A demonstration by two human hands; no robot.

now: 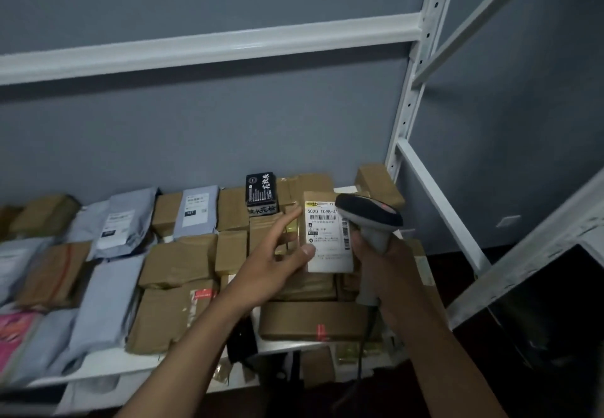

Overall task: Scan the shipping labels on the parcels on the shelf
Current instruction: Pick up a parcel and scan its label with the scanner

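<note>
Brown cardboard parcel (pixel 323 237), white shipping label (pixel 328 241) facing the head camera, is tilted up over the other parcels at the shelf's (pixel 183 360) right end. Left hand (pixel 277 260) pinches its left edge, thumb on label. Right hand (pixel 376 254) grips grey scanner (pixel 369 218), fingers curled round the handle, head just beside the label.

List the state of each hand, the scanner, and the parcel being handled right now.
left hand: holds the labelled parcel, thumb on the label's lower left edge.
right hand: grips the scanner's handle.
scanner: head beside the label's right edge, red light showing.
labelled parcel: tilted up off the stack, white label facing the camera.
</note>
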